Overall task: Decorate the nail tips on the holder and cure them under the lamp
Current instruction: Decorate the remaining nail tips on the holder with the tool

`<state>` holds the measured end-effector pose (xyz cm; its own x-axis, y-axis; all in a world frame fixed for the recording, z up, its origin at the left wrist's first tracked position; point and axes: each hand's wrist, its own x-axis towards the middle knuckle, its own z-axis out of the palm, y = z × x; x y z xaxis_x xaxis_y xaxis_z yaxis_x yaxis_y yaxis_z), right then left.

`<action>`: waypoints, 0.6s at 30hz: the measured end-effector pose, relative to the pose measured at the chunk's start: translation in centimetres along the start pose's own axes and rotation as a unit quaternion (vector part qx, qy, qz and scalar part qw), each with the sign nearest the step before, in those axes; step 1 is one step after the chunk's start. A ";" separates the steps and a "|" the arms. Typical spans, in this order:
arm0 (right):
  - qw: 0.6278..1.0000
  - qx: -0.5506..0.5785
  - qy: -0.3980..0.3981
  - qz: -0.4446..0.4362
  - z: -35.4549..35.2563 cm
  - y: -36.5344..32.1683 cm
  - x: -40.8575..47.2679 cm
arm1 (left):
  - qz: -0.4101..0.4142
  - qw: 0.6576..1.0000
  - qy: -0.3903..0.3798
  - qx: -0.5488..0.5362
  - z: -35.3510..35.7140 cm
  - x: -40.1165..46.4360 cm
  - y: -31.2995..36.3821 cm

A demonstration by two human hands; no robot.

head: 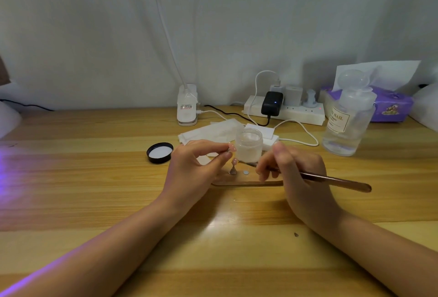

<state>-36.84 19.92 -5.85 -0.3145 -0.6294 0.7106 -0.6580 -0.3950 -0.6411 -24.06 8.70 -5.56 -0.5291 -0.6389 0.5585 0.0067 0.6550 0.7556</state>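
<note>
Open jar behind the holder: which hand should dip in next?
Right, probably. The right hand already grips the rose-gold tool, its working end hidden behind the fingers, close to the open jar. The left hand is busy pinching a nail tip.

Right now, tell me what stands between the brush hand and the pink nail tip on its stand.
Nothing visible. The right hand grips the rose-gold brush beside the pink nail tip; only bare clear holder base with a small silver disc lies between.
</note>
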 end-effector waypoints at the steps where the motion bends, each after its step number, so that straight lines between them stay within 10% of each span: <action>1: 1.000 -0.007 -0.001 0.000 0.0 0.0 0.0 | -0.002 1.000 0.000 0.003 0.0 0.0 0.0; 18: 0.999 -0.028 -0.016 0.016 0.3 -0.2 0.3 | 0.018 0.999 -0.001 0.029 0.0 0.1 -0.2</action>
<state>-36.64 19.64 -5.61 -0.3142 -0.6621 0.6804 -0.6862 -0.3369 -0.6447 -24.08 8.52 -5.68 -0.5310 -0.6133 0.5847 -0.0227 0.7001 0.7137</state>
